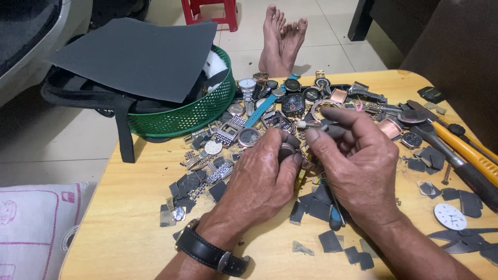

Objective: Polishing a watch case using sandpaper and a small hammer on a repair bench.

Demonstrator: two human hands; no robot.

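My left hand (259,176), with a black strapped watch on the wrist, pinches a small round watch case (287,149) between thumb and fingers. My right hand (358,161) meets it from the right and grips a thin tool (305,125) with a pale tip that points left at the case. Both hands hover over the middle of a low wooden table (129,228). Under them lie dark sandpaper scraps (316,207) and a blue-handled tool (336,218), partly hidden by the right hand.
A heap of watches, cases and metal bands (280,103) covers the table's far side. A green mesh basket (192,116) under a dark sandpaper sheet (140,54) stands at the far left. Yellow-handled tools (467,148) and a white dial (449,215) lie right. Bare feet (280,39) rest beyond.
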